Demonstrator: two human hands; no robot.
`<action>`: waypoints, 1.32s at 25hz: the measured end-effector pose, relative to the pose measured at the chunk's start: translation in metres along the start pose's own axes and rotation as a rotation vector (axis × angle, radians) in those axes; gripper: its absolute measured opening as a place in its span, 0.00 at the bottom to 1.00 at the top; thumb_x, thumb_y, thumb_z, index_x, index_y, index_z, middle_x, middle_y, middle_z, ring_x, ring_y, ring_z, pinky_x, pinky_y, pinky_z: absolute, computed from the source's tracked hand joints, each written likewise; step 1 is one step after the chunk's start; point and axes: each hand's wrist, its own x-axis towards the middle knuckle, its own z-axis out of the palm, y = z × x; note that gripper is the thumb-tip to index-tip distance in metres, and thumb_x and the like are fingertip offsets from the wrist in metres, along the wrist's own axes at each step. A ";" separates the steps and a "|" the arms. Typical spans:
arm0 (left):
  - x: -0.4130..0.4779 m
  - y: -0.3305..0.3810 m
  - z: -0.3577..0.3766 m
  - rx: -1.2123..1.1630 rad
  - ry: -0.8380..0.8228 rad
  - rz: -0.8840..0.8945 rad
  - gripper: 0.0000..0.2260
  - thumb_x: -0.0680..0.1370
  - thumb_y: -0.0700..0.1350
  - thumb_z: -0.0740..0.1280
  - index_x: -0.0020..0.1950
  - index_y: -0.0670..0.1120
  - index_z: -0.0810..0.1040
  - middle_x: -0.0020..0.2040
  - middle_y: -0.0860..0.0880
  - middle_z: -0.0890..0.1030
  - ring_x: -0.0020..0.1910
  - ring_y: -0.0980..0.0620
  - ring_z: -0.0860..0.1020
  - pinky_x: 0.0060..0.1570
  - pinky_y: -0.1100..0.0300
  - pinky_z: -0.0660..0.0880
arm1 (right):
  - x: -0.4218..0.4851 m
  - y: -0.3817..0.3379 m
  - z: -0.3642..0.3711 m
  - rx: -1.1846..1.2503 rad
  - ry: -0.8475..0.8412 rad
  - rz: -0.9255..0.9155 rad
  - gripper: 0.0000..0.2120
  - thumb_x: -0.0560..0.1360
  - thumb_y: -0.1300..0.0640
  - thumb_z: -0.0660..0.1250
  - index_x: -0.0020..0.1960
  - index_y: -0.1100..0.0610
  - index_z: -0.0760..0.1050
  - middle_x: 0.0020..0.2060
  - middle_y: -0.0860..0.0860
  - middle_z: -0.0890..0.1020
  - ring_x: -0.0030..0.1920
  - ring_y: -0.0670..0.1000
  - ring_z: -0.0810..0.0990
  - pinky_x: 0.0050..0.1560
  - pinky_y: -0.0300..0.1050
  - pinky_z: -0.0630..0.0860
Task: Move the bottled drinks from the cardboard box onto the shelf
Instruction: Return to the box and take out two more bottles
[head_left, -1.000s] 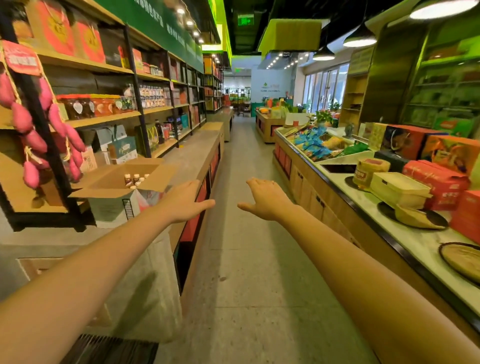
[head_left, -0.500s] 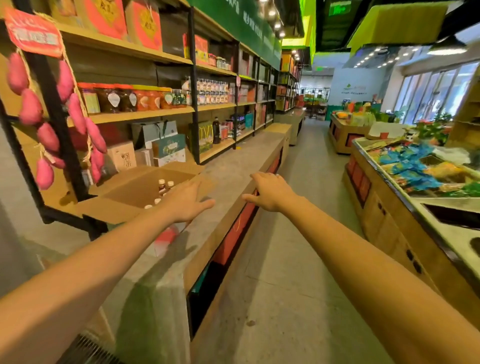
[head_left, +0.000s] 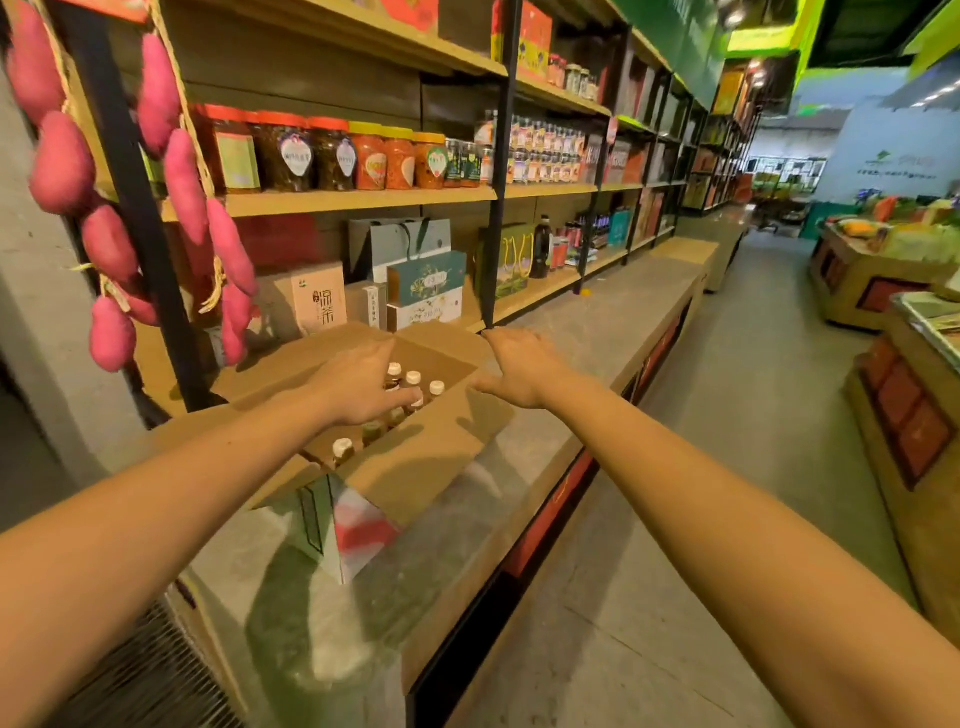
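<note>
An open cardboard box (head_left: 415, 467) sits on the grey counter, flaps spread outward. Inside stand several small brown bottled drinks (head_left: 414, 378) with white caps. My left hand (head_left: 358, 384) hovers over the box, fingers spread just above the bottles, holding nothing. My right hand (head_left: 524, 366) is open over the box's far right flap, palm down, also empty. The wooden shelf (head_left: 363, 200) rises behind the box, with a lower board (head_left: 535, 296) just beyond it.
Jars with red and yellow lids (head_left: 332, 150) fill the middle shelf. Gift boxes and bags (head_left: 423, 283) stand on the lower shelf behind the box. Pink sweet-potato strings (head_left: 182, 182) hang at left beside a black post (head_left: 496, 171). The grey counter (head_left: 597, 332) runs along the aisle.
The view has turned left and closer to the shelf. Both hands moved forward from beside the box to over it, the left one now above the bottles.
</note>
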 end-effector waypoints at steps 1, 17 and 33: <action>0.016 -0.008 0.004 0.000 0.006 -0.017 0.27 0.75 0.58 0.66 0.69 0.45 0.67 0.65 0.43 0.74 0.62 0.44 0.72 0.60 0.53 0.69 | 0.023 0.003 0.009 0.018 -0.001 -0.006 0.33 0.75 0.41 0.63 0.73 0.57 0.60 0.70 0.58 0.69 0.69 0.59 0.67 0.70 0.57 0.63; 0.115 -0.146 0.136 -0.049 -0.163 -0.720 0.37 0.77 0.59 0.62 0.78 0.44 0.50 0.78 0.45 0.55 0.76 0.47 0.55 0.73 0.56 0.53 | 0.278 -0.033 0.197 0.506 -0.547 -0.676 0.32 0.76 0.49 0.65 0.75 0.56 0.57 0.73 0.51 0.65 0.74 0.52 0.63 0.73 0.48 0.61; 0.099 -0.147 0.221 -0.603 -0.101 -1.212 0.32 0.71 0.45 0.73 0.72 0.49 0.64 0.69 0.49 0.70 0.69 0.50 0.67 0.66 0.60 0.64 | 0.289 -0.044 0.309 0.831 -1.033 -0.627 0.30 0.73 0.62 0.70 0.71 0.54 0.63 0.67 0.49 0.70 0.68 0.49 0.68 0.61 0.37 0.62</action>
